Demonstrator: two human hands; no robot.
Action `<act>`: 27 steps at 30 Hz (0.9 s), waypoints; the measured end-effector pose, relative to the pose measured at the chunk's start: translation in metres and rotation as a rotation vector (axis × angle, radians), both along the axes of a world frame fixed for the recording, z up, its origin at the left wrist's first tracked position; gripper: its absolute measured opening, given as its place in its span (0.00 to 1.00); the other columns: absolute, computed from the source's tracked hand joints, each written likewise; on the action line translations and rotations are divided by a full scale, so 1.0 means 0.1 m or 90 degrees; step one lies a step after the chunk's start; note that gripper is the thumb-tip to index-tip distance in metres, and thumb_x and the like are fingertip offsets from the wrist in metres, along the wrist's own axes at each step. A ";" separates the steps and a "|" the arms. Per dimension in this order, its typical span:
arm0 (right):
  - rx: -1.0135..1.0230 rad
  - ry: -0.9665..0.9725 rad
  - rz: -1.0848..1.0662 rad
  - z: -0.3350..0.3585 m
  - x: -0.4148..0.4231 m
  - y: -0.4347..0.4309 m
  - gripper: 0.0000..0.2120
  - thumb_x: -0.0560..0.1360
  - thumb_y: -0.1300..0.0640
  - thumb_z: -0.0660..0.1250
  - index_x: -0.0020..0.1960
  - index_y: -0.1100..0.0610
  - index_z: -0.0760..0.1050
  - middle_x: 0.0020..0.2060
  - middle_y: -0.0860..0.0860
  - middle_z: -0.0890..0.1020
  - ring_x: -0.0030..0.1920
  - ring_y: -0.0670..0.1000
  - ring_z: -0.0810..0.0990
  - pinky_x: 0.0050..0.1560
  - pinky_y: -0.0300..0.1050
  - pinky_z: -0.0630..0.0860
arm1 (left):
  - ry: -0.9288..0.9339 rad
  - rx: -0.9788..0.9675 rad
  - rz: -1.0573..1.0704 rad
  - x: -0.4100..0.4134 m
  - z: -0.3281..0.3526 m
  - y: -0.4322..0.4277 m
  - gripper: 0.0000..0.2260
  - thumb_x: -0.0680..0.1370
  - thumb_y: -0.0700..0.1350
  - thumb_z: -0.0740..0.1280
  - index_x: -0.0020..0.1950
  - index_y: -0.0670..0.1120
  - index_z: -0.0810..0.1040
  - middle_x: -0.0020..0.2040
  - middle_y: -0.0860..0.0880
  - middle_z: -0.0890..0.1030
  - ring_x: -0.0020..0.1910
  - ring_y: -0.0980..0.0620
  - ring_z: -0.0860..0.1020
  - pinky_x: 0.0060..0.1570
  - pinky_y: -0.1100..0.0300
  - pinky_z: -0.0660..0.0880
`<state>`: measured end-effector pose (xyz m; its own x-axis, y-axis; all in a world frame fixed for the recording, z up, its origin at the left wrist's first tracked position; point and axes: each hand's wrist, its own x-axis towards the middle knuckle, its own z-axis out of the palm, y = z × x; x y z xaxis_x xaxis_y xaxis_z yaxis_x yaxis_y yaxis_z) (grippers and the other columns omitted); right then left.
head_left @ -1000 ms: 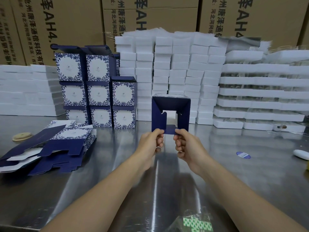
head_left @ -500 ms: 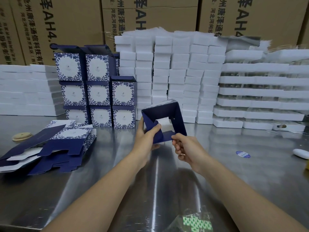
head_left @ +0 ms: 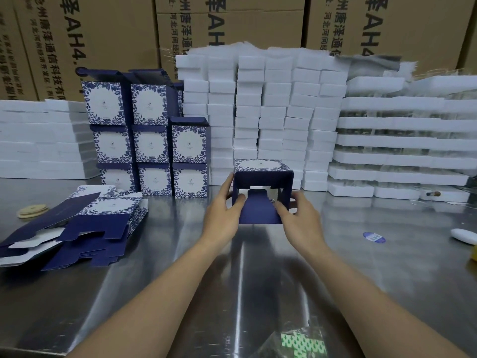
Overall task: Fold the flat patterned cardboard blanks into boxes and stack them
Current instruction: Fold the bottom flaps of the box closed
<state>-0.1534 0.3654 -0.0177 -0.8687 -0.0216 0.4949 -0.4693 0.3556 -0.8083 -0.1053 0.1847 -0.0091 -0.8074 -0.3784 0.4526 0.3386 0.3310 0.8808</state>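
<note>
Between the two hands, just above the table, is the half-formed box (head_left: 262,177), its open end toward the person and its patterned panel on top. The left hand (head_left: 222,215) grips its left wall and the right hand (head_left: 299,220) its right wall, either side of a jutting navy flap (head_left: 259,213). The walls probably need holding square while that flap is tucked in. Under the hands lies a shiny metal table (head_left: 240,280). Flat blanks (head_left: 85,223) lie left of them. Beyond stand finished boxes (head_left: 149,140), white foam blocks (head_left: 271,112) and brown cartons (head_left: 232,21).
</note>
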 end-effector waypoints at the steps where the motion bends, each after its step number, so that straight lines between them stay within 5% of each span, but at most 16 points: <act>1: 0.003 -0.020 0.007 -0.01 0.00 0.01 0.09 0.80 0.39 0.67 0.57 0.40 0.74 0.49 0.39 0.83 0.48 0.45 0.84 0.46 0.45 0.77 | -0.010 0.016 -0.010 0.01 0.01 -0.01 0.23 0.84 0.53 0.67 0.77 0.68 0.69 0.65 0.62 0.82 0.55 0.63 0.83 0.46 0.55 0.85; 4: -0.011 -0.073 0.021 0.00 0.01 0.01 0.19 0.80 0.32 0.64 0.58 0.46 0.76 0.51 0.45 0.84 0.50 0.51 0.85 0.51 0.55 0.82 | -0.062 0.070 -0.048 0.03 0.04 -0.01 0.19 0.83 0.57 0.67 0.74 0.67 0.72 0.58 0.60 0.83 0.48 0.62 0.84 0.37 0.52 0.86; 8: -0.020 -0.111 0.038 0.01 0.03 0.00 0.23 0.78 0.28 0.64 0.54 0.48 0.75 0.50 0.45 0.83 0.49 0.48 0.83 0.49 0.49 0.80 | -0.136 0.133 -0.092 0.05 0.05 0.03 0.18 0.81 0.65 0.67 0.69 0.65 0.73 0.57 0.62 0.83 0.54 0.57 0.84 0.51 0.41 0.85; 11: -0.042 -0.118 0.052 0.00 0.07 0.00 0.21 0.77 0.31 0.68 0.60 0.45 0.73 0.50 0.43 0.83 0.47 0.40 0.82 0.41 0.36 0.74 | -0.131 0.115 -0.083 0.05 0.00 0.04 0.25 0.74 0.68 0.72 0.66 0.61 0.73 0.57 0.56 0.85 0.52 0.56 0.86 0.54 0.51 0.84; 14: -0.015 -0.092 0.058 -0.02 0.09 -0.01 0.28 0.74 0.27 0.67 0.69 0.36 0.66 0.49 0.42 0.83 0.50 0.42 0.83 0.49 0.43 0.77 | -0.113 0.081 -0.067 0.07 -0.03 0.05 0.28 0.73 0.68 0.74 0.67 0.60 0.70 0.55 0.63 0.82 0.46 0.67 0.83 0.42 0.71 0.77; 18: 0.024 -0.054 0.050 -0.03 0.09 -0.02 0.34 0.70 0.22 0.61 0.71 0.33 0.65 0.43 0.40 0.83 0.50 0.42 0.82 0.54 0.50 0.80 | -0.108 0.051 -0.049 0.08 -0.04 0.07 0.28 0.76 0.67 0.73 0.70 0.64 0.65 0.58 0.67 0.77 0.55 0.65 0.79 0.47 0.69 0.73; 22: 0.044 -0.043 0.032 -0.01 0.10 0.00 0.29 0.71 0.22 0.59 0.68 0.31 0.67 0.47 0.42 0.83 0.50 0.43 0.82 0.56 0.55 0.81 | -0.102 0.045 -0.021 0.09 -0.05 0.08 0.24 0.75 0.67 0.74 0.66 0.63 0.69 0.52 0.66 0.81 0.48 0.69 0.80 0.36 0.75 0.73; 27: 0.049 -0.048 0.060 0.00 0.14 -0.01 0.31 0.70 0.22 0.61 0.69 0.31 0.65 0.49 0.41 0.85 0.51 0.41 0.82 0.58 0.55 0.82 | -0.111 0.058 -0.079 0.07 -0.07 0.04 0.35 0.74 0.66 0.75 0.77 0.59 0.68 0.63 0.63 0.81 0.62 0.61 0.80 0.59 0.61 0.77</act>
<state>-0.1394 0.3649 -0.0182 -0.8955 -0.1403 0.4223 -0.4428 0.3753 -0.8143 -0.0984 0.1889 -0.0157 -0.9136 -0.3037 0.2702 0.2115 0.2124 0.9540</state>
